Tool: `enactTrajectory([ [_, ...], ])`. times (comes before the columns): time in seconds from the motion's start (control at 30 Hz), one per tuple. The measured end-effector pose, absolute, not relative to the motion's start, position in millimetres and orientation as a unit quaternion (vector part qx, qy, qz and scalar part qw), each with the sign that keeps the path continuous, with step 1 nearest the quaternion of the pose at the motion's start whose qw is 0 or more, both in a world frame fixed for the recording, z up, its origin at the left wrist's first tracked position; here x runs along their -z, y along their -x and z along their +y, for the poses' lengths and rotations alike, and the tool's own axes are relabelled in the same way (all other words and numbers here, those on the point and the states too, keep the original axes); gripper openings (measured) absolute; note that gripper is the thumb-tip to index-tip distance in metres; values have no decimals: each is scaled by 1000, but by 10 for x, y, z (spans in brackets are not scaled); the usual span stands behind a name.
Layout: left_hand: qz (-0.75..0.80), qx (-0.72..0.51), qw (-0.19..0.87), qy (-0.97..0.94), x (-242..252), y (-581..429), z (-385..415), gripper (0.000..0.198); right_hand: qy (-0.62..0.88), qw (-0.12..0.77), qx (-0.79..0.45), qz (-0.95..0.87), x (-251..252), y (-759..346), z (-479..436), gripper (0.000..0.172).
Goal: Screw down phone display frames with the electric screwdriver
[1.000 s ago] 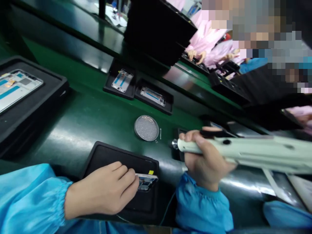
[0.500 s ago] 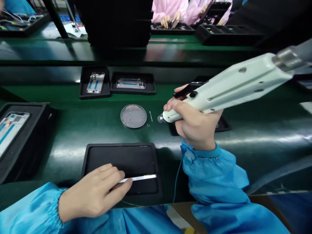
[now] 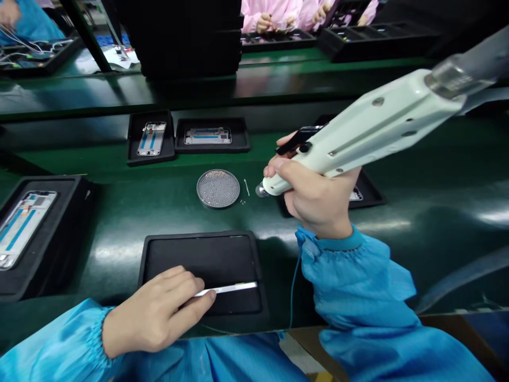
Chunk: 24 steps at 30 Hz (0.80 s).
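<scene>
Green bench (image 3: pixel 119 212), screwdriver (image 3: pixel 369 127) in right hand (image 3: pixel 314 199)

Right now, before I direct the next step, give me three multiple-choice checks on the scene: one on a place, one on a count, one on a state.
1. Where is the round mesh dish?
A) Inside the tray below it
B) On the green bench
C) In the right hand

2. How many phone frames lie in the small trays beyond it?
A) One
B) Two
C) Four

3. What is the right hand doing with the white electric screwdriver?
A) Gripping it
B) Resting beside it
C) Pressing it into the dish

1 B: it sits apart from the black tray where the left hand pinches a phone.
2 B: a second frame lies beside the first.
3 A: fingers wrap its handle.
</scene>
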<state>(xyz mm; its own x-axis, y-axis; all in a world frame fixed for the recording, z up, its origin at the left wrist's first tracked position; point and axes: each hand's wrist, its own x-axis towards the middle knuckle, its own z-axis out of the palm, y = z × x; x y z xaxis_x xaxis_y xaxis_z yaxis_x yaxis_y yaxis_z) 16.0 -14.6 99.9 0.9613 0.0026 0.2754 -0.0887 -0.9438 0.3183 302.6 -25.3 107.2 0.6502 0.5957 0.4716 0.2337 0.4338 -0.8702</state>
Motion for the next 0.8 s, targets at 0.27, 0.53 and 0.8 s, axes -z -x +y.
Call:
enactTrajectory([
  [0.27,-22,-132,183,-974,-1008,-153,-183,28,506,750,-91,-417,-1037,-3026,-237,19],
  [0.53,-37,-75,102,-991,-1019,-179,-223,31,533,732,-84,-417,-1042,-3014,-242,19],
  [0.8,-43,-58,107,-992,-1053,-207,-220,33,521,738,-99,-417,-1059,-3022,-240,21],
])
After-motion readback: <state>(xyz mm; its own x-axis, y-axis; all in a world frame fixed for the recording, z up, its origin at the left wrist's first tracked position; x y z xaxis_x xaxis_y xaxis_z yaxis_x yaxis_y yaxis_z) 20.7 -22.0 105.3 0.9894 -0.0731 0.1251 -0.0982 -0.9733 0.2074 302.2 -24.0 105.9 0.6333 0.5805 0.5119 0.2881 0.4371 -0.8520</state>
